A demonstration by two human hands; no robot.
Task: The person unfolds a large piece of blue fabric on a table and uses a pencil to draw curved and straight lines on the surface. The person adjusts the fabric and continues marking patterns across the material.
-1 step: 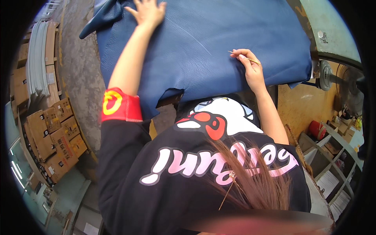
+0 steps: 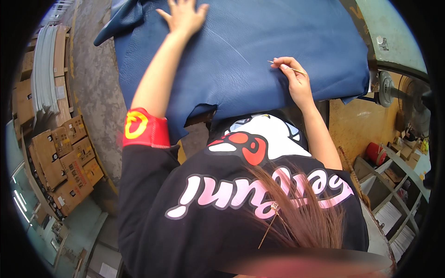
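A large blue sheet of grained leather (image 2: 199,74) spreads over the surface before me, folded up at its far left and ragged along its near edge. My left hand (image 2: 184,19) lies on its far left part, fingers spread, holding nothing. Between the thumb and fingers of my right hand (image 2: 295,79) is a slim gold pen-like stick (image 2: 300,72), its pointed end toward the left. That tip hovers over or just touches the leather; I cannot tell which. A thin pale line (image 2: 229,45) runs across the leather between my hands.
Stacked cardboard boxes (image 2: 69,178) and long pale strips (image 2: 45,69) stand on the left beyond the concrete floor (image 2: 92,69). At right are a fan (image 2: 385,89), a grey shelf with compartments (image 2: 394,185) and a red container (image 2: 375,154).
My left hand has shifted a little to the right and nearer over the leather. The stick in my right hand has moved very slightly left.
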